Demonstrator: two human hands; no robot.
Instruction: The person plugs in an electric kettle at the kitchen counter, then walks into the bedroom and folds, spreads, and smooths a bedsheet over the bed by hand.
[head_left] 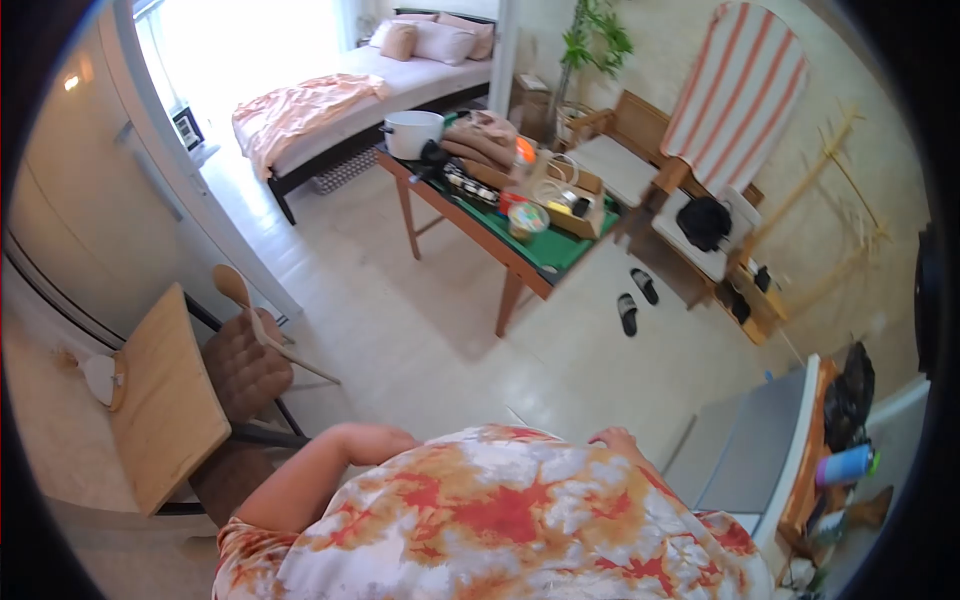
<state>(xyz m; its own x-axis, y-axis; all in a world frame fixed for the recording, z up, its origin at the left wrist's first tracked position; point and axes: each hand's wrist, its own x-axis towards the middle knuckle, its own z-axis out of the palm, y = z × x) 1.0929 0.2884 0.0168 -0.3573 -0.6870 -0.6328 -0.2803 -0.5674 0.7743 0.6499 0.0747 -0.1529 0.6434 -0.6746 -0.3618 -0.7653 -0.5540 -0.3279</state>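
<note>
My left hand [385,444] is at the left front of my patterned shirt [500,505]. Its fingers are hidden behind the cloth, so I cannot tell what they hold. On the other side, my right hand [616,440] shows past the shirt's edge, its visible fingers stretched and slightly apart, with nothing seen in them. A thin pale edge [530,422] shows just beyond the shirt between the hands; what it belongs to is hidden. Nearest my right hand stands a grey-fronted cabinet or fridge [745,440].
A green-topped table [555,250] holds a white pot [413,135], folded cloth and an open box [575,200]. Black slippers [627,314] lie on the floor. At left are a wooden table [165,400] and a tufted chair [245,365]. A bed [410,80] stands beyond.
</note>
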